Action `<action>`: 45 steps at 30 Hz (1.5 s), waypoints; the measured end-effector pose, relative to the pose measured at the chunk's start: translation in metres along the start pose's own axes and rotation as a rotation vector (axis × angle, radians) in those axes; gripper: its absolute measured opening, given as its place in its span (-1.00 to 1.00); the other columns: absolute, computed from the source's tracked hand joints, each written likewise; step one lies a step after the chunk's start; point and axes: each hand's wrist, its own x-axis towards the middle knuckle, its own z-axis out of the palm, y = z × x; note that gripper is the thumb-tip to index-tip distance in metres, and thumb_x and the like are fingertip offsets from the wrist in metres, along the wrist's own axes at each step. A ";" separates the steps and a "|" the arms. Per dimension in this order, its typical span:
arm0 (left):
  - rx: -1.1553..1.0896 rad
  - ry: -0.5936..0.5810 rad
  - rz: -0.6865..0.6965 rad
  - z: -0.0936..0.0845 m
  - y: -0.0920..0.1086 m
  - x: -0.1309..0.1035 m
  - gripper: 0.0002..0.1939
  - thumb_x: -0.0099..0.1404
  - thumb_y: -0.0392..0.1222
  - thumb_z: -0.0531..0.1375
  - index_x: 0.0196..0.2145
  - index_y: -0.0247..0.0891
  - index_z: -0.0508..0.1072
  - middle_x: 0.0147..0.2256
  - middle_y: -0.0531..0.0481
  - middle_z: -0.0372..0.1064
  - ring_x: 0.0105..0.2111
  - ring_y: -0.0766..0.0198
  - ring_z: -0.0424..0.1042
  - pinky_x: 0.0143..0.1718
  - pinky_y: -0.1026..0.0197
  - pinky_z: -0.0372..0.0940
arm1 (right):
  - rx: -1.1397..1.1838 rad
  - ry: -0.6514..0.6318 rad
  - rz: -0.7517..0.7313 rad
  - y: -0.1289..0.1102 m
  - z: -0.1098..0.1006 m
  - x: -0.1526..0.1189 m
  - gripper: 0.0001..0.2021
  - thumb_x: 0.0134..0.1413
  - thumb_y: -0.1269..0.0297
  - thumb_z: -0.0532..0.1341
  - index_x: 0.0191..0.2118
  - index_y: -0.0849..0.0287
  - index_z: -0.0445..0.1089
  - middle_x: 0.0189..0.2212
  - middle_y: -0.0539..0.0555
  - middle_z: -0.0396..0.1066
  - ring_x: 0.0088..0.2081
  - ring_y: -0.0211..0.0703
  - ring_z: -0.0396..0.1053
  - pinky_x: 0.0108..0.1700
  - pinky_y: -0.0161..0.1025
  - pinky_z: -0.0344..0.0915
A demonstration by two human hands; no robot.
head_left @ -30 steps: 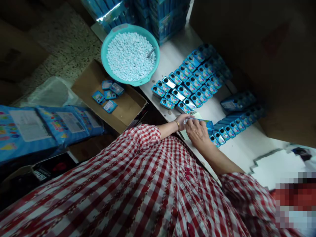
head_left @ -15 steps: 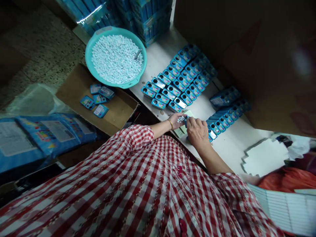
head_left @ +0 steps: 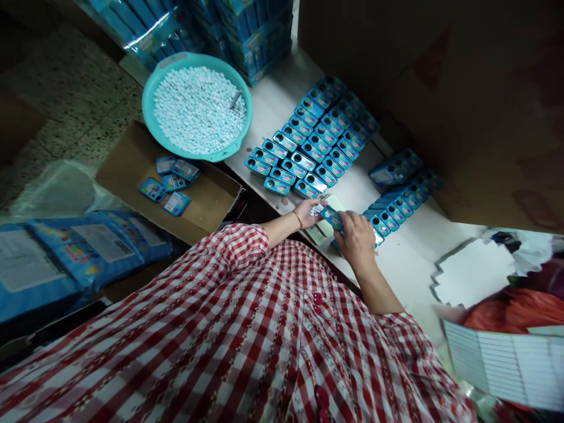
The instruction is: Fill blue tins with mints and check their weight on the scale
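Note:
Cupped palm up, my left hand (head_left: 308, 214) holds several small white candies (head_left: 316, 209). My right hand (head_left: 358, 236) grips a blue tin (head_left: 331, 218) by its right end, and the tin's other end reaches the edge of my left palm beside the candies. Under the hands lies a pale green object (head_left: 333, 203), partly covered. Rows of blue tins with dark round holes (head_left: 312, 151) stand on the white table just beyond. Another row of tins (head_left: 389, 220) stands right of my right hand.
A turquoise basin (head_left: 247, 111) of white candies, with a scoop in it, sits at the back left. Below it is a cardboard box (head_left: 202, 208) with several blue tins. A large carton (head_left: 440, 117) stands at the right, near white cards (head_left: 476, 273).
My right hand has moved a little right and down from my left palm, and the blue tin now shows more fully between the hands. The whole view has shifted slightly.

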 end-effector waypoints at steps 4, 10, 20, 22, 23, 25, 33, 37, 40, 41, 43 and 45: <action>0.012 0.040 0.025 -0.014 0.009 -0.007 -0.78 0.27 -0.31 0.03 -0.32 -0.39 0.47 -0.52 -0.11 0.43 -0.48 0.27 0.43 -0.31 0.23 0.32 | 0.410 0.119 0.246 0.027 0.037 -0.008 -0.69 0.00 0.27 0.15 -0.10 0.22 0.29 -0.22 0.14 0.34 -0.20 -0.08 0.29 -0.17 -0.17 0.22; 0.068 0.147 0.047 -0.044 0.022 -0.035 -0.74 0.31 -0.27 -0.01 -0.32 -0.39 0.46 -0.48 -0.15 0.46 -0.43 0.25 0.48 -0.31 0.21 0.37 | 0.667 0.220 0.421 0.042 0.097 -0.017 -0.67 -0.06 0.20 0.15 -0.14 0.23 0.25 -0.24 0.13 0.32 -0.19 -0.08 0.29 -0.12 -0.11 0.27; 0.161 0.194 0.001 -0.061 0.018 -0.064 -0.77 0.30 -0.34 0.02 -0.24 -0.40 0.46 -0.45 -0.15 0.47 -0.43 0.26 0.49 -0.31 0.22 0.41 | 0.462 0.215 0.199 0.000 0.062 -0.054 -0.68 0.16 0.28 0.05 0.02 0.16 0.27 -0.02 0.22 0.33 0.04 -0.04 0.25 0.06 -0.01 0.22; 0.172 0.203 0.003 -0.063 0.016 -0.067 -0.78 0.29 -0.37 0.02 -0.25 -0.41 0.47 -0.45 -0.15 0.47 -0.42 0.27 0.49 -0.30 0.24 0.41 | 0.514 0.126 0.109 -0.019 0.064 -0.060 -0.74 0.19 0.30 0.01 -0.08 0.15 0.36 -0.14 0.18 0.42 -0.07 -0.11 0.34 -0.03 -0.11 0.30; 0.173 0.211 0.012 -0.064 0.014 -0.068 -0.78 0.29 -0.38 0.02 -0.26 -0.41 0.47 -0.45 -0.15 0.47 -0.41 0.28 0.49 -0.30 0.26 0.41 | 0.545 0.078 0.065 -0.026 0.067 -0.063 -0.75 0.20 0.30 0.01 -0.14 0.15 0.40 -0.21 0.16 0.45 -0.13 -0.14 0.38 -0.08 -0.16 0.32; 0.167 0.232 0.036 -0.065 0.013 -0.070 -0.79 0.29 -0.39 0.02 -0.28 -0.41 0.47 -0.47 -0.12 0.45 -0.42 0.31 0.48 -0.33 0.30 0.41 | 0.594 0.046 0.046 -0.034 0.075 -0.071 -0.75 0.20 0.31 0.01 -0.23 0.16 0.43 -0.32 0.13 0.48 -0.24 -0.17 0.41 -0.16 -0.21 0.35; 0.140 0.245 0.069 -0.060 0.018 -0.073 -0.78 0.32 -0.36 0.01 -0.35 -0.41 0.44 -0.48 -0.11 0.43 -0.44 0.33 0.47 -0.37 0.32 0.43 | 0.582 0.294 0.393 -0.012 0.074 -0.082 -0.77 0.19 0.29 0.03 -0.26 0.19 0.43 -0.34 0.13 0.47 -0.27 -0.15 0.41 -0.19 -0.18 0.34; 0.120 0.226 0.068 -0.060 0.018 -0.072 -0.80 0.29 -0.39 0.03 -0.26 -0.42 0.45 -0.47 -0.11 0.44 -0.41 0.31 0.49 -0.33 0.29 0.43 | 0.529 0.382 0.488 0.003 0.064 -0.072 -0.78 0.18 0.27 0.03 -0.24 0.17 0.41 -0.32 0.12 0.46 -0.24 -0.14 0.40 -0.16 -0.16 0.33; 0.146 0.220 0.087 -0.062 0.017 -0.072 -0.79 0.25 -0.45 0.04 -0.25 -0.43 0.46 -0.45 -0.12 0.45 -0.39 0.31 0.49 -0.29 0.29 0.42 | 0.521 0.451 0.519 0.009 0.061 -0.067 -0.79 0.17 0.26 0.05 -0.22 0.17 0.41 -0.32 0.12 0.45 -0.25 -0.14 0.38 -0.18 -0.15 0.33; 0.165 0.213 0.100 -0.063 0.017 -0.072 -0.80 0.24 -0.47 0.04 -0.27 -0.44 0.46 -0.45 -0.12 0.45 -0.39 0.32 0.49 -0.26 0.30 0.41 | 0.526 0.477 0.519 0.009 0.061 -0.065 -0.79 0.17 0.26 0.05 -0.22 0.17 0.41 -0.31 0.12 0.44 -0.25 -0.13 0.38 -0.18 -0.14 0.33; 0.215 0.186 0.117 -0.064 0.015 -0.074 -0.81 0.21 -0.51 0.06 -0.33 -0.45 0.46 -0.45 -0.13 0.46 -0.37 0.33 0.49 -0.20 0.30 0.39 | 0.569 0.493 0.474 0.003 0.060 -0.060 -0.80 0.17 0.26 0.06 -0.21 0.15 0.41 -0.31 0.11 0.43 -0.23 -0.13 0.37 -0.16 -0.12 0.33; 0.275 0.130 0.089 -0.063 0.011 -0.075 -0.82 0.18 -0.53 0.08 -0.35 -0.47 0.47 -0.40 -0.17 0.47 -0.33 0.31 0.49 -0.13 0.25 0.36 | 0.653 0.423 0.344 -0.012 0.059 -0.052 -0.80 0.17 0.26 0.07 -0.19 0.13 0.41 -0.30 0.11 0.43 -0.21 -0.12 0.37 -0.15 -0.12 0.34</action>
